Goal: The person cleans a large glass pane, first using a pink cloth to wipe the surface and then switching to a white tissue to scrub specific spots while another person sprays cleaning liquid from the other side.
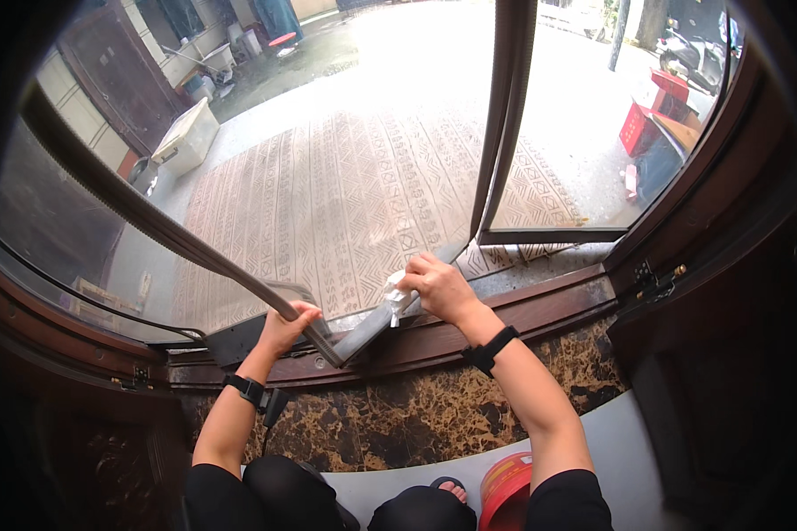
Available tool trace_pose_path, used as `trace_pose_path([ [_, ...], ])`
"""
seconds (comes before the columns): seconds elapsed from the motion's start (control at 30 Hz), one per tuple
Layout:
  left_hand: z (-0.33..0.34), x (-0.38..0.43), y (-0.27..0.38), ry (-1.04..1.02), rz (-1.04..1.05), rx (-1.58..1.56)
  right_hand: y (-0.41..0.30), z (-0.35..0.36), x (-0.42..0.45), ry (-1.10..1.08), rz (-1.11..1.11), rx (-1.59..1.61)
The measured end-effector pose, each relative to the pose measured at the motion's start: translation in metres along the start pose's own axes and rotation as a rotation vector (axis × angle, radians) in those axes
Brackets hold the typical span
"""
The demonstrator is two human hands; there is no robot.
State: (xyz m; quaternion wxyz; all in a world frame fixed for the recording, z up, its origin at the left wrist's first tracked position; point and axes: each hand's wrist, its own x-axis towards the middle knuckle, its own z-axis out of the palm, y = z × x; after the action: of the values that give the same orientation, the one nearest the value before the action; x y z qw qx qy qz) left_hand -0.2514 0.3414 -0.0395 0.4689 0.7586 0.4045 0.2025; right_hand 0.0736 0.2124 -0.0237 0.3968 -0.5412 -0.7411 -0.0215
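A framed see-through door panel (345, 219) stands at an angle over the dark wooden threshold (544, 300). Around the panel's left upright (192, 245), close to its lower corner, the fingers of my left hand (287, 328) are wrapped. My right hand (438, 289) pinches a crumpled white cloth or tissue (394, 295), which lies against the grey bottom rail (372, 330). Part of the wad hangs down over the rail. Each wrist wears a black strap.
A second framed panel (551, 234) stands to the right. Brown marbled stone (405, 425) runs below the threshold. By my right knee is a red bucket (505, 491). Outside lie a patterned mat (305, 199), a pale storage box (186, 136) and red boxes (637, 129).
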Motion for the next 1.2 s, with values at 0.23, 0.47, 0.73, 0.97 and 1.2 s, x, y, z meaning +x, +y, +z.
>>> trace_pose_path([
  [0.23,0.002,-0.02,-0.017,-0.061,-0.097,-0.129,-0.046,-0.216,0.196,0.959,-0.495,-0.457],
  [0.47,0.008,-0.025,-0.008,-0.205,-0.115,-0.219,-0.018,-0.159,0.196,0.872,-0.378,-0.374],
  [0.73,0.025,-0.014,-0.004,-0.174,-0.056,-0.332,0.028,0.067,0.0,0.221,0.251,0.023],
  [0.97,0.035,-0.034,-0.042,0.051,-0.049,-0.278,0.001,0.012,0.01,0.243,0.131,-0.042],
  [1.2,0.057,-0.043,-0.039,-0.152,0.09,0.026,0.011,-0.161,0.141,1.005,-0.294,-0.665],
])
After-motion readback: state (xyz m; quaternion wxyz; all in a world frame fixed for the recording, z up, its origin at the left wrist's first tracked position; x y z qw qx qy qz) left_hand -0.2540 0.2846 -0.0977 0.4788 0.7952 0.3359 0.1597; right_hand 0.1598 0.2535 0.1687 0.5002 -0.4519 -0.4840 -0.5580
